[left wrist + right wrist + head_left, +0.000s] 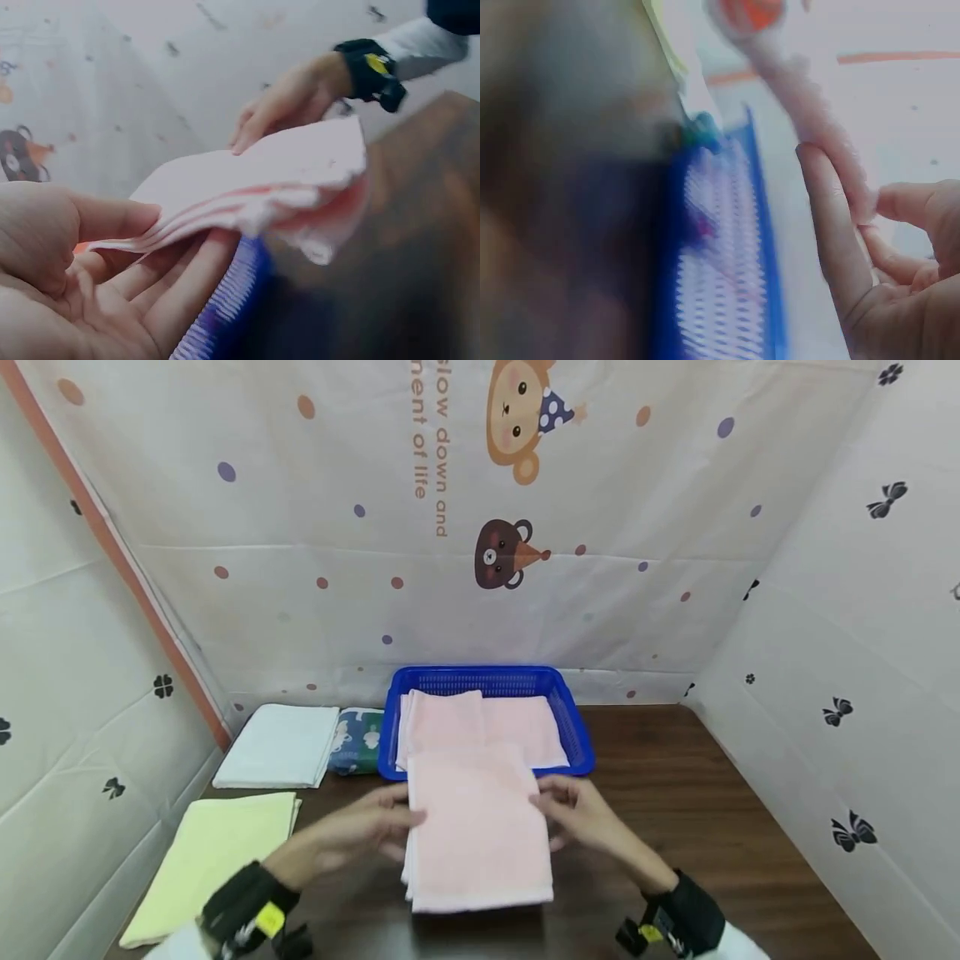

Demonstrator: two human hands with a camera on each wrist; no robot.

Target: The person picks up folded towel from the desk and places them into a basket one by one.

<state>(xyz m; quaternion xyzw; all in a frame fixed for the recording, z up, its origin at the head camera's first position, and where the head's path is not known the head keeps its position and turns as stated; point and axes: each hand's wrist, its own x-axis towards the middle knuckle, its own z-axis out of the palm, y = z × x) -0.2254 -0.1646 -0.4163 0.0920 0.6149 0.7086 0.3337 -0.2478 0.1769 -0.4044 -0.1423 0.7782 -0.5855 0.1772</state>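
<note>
A folded pink towel [480,835] with several layers is held up in front of the blue basket [585,747]. My left hand [367,822] pinches its left edge, thumb on top and fingers beneath, as the left wrist view shows. On the opposite edge my right hand [581,814] pinches the towel between thumb and fingers; the right wrist view has this grip at the towel's side [840,161]. Other folded pink towels [525,727] lie inside the basket, and the held towel's far end overlaps them in the head view.
Left of the basket lie a folded white towel [277,747] and a blue-green patterned cloth bundle [356,741]. A folded yellow-green towel [225,852] is nearer on the left. The dark wooden table [675,793] meets patterned curtain walls [300,485] behind and on both sides.
</note>
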